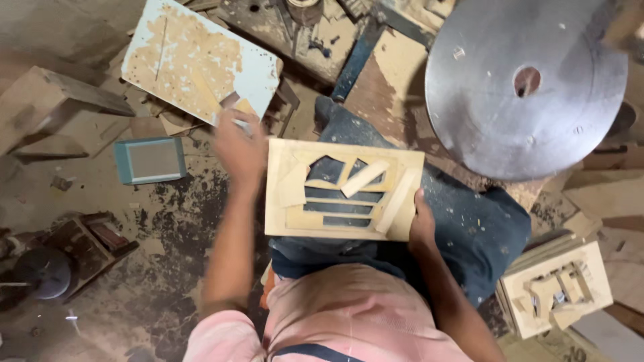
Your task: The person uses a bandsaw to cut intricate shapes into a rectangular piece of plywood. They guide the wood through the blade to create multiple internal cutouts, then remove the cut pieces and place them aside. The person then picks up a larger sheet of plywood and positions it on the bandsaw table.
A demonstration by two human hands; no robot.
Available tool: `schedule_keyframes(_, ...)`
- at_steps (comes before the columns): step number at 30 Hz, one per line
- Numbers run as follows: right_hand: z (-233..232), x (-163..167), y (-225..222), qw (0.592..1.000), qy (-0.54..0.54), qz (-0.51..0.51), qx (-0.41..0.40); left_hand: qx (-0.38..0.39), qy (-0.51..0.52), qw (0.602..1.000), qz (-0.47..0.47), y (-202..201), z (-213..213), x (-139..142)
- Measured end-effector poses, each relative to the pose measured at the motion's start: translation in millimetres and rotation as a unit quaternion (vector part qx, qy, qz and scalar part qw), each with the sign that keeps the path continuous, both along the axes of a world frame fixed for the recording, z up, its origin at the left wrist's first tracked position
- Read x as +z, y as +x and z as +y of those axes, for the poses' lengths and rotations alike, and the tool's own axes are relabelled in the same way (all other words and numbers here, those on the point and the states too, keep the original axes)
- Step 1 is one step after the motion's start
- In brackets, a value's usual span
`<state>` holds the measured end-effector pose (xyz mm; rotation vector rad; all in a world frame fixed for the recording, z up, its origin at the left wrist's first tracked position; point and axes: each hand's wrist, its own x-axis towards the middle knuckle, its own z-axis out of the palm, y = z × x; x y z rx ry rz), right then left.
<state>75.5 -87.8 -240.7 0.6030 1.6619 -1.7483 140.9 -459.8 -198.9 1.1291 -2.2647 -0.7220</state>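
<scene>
A pale wooden panel (282,221) with cut-out slots lies on my lap over dark blue trousers. Loose wood strips rest across its openings. My right hand (421,224) grips the panel's lower right edge. My left hand (238,151) is blurred, raised just left of the panel's upper left corner, near a small wood scrap (236,104) and a light blue board (201,60). Whether the left hand holds anything cannot be made out.
A large round metal disc (530,87) with a centre hole stands at upper right. A stack of similar cut-out panels (557,288) sits at lower right. A small teal-framed tray (149,159) lies left. Wood blocks, scraps and sawdust cover the floor.
</scene>
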Motion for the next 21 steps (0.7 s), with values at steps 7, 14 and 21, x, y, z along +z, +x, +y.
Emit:
schedule_keyframes(7,-1,12,2,0.998,-0.033,-0.044,-0.014,0.076,0.052,0.977,-0.191,-21,-102,-67)
schedule_keyframes(14,4,3,4,0.999,-0.013,0.048,0.018,0.021,0.140,0.952,-0.270,-46,-69,-85)
schedule_keyframes(21,3,3,8,1.000,-0.003,0.021,-0.014,0.034,0.155,0.974,-0.159,-35,-80,-113)
